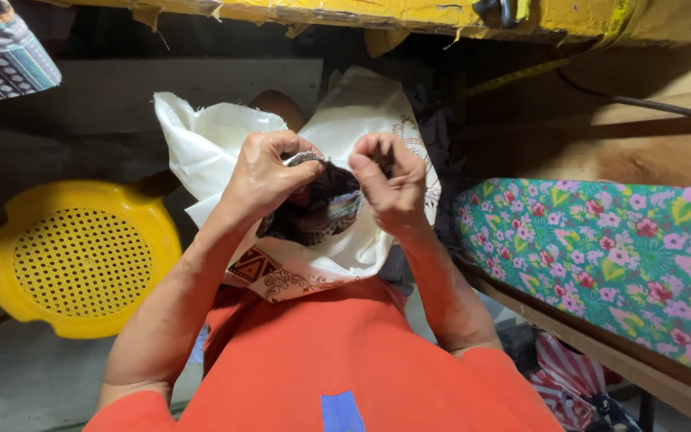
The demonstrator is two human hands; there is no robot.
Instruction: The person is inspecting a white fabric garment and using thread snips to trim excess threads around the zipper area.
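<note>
A cream-white cloth (209, 144) with dark printed patterns along its edges hangs in front of my orange shirt. My left hand (261, 176) pinches a fold of it at the middle, fingers curled tight. My right hand (389, 184) pinches the same fold a little to the right, thumb against forefinger. Between the two hands shows a darker patterned patch of fabric (317, 210). A brown triangle motif (251, 266) runs along the cloth's lower hem.
A yellow perforated plastic stool (81, 256) stands on the floor at the left. A padded board with a floral green cover (601, 248) lies at the right. A yellow-taped table edge (361, 12) runs overhead. Striped fabric (569, 384) sits at the lower right.
</note>
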